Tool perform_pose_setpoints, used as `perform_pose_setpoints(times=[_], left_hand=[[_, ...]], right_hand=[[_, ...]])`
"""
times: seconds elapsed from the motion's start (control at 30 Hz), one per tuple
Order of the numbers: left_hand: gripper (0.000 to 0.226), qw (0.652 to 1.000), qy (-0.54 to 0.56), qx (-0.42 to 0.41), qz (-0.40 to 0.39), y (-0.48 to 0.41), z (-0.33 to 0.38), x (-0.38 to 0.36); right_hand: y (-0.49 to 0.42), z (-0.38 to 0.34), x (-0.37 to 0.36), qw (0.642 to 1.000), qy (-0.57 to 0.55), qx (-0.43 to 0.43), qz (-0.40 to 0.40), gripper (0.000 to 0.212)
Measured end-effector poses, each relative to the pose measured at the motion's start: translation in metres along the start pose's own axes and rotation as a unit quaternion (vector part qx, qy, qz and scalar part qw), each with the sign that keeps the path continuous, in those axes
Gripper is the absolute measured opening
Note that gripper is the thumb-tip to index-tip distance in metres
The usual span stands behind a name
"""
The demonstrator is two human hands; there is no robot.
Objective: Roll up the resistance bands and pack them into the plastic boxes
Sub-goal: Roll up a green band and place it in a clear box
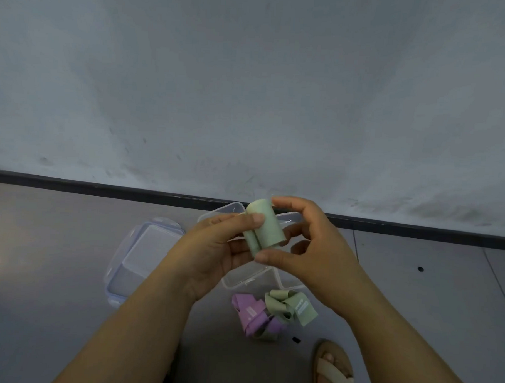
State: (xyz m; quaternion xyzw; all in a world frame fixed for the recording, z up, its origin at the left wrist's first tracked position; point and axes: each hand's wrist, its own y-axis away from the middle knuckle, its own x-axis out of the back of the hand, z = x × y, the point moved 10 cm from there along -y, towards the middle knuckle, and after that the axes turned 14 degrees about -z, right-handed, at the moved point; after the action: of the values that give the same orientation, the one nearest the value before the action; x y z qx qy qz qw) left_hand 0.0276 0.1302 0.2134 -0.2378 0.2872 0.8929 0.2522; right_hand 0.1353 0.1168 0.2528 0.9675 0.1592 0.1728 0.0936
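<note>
Head view: both grips, left hand (211, 249) and right hand (319, 252), clamp the rolled green band (265, 229), so squeeze it tight while lowering it into the clear box (243, 277) below.

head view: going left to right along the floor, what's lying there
blue-rimmed lid → purple band → loose green band → sandalled foot; the clear box is left out, since the left hand and right hand holding the rolled green band overlap it
</note>
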Motion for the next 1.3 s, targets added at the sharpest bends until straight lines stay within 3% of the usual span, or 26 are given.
perform_pose_setpoints(times=[0.1, 0.37, 0.5, 0.8, 1.1, 1.3], left_hand=[[0.052, 0.999, -0.013, 0.034, -0.02, 0.002, -0.004, -0.002], [0.049, 0.993, -0.013, 0.09, -0.069, 0.003, -0.016, -0.008], [0.034, 0.996, 0.013, 0.079, -0.049, 0.003, -0.013, -0.006], [0.031, 0.996, -0.021, 0.086, -0.003, 0.004, -0.013, 0.004], [0.031, 0.992, -0.081, 0.088, 0.025, 0.005, -0.012, 0.012], [0.033, 0.991, -0.097, 0.085, 0.029, 0.006, -0.01, 0.012]], right_hand=[[0.002, -0.007, -0.005, 0.999, 0.023, 0.018, -0.043, 0.076], [0.006, -0.02, -0.004, 0.996, 0.051, 0.055, -0.05, 0.063], [0.008, -0.022, 0.007, 0.997, 0.045, 0.067, -0.016, 0.054], [0.007, -0.024, 0.011, 0.993, 0.078, 0.091, -0.008, 0.053], [0.003, -0.013, -0.001, 0.98, 0.183, 0.045, -0.057, 0.058], [0.005, -0.019, 0.004, 0.977, 0.201, 0.064, -0.03, 0.054]])
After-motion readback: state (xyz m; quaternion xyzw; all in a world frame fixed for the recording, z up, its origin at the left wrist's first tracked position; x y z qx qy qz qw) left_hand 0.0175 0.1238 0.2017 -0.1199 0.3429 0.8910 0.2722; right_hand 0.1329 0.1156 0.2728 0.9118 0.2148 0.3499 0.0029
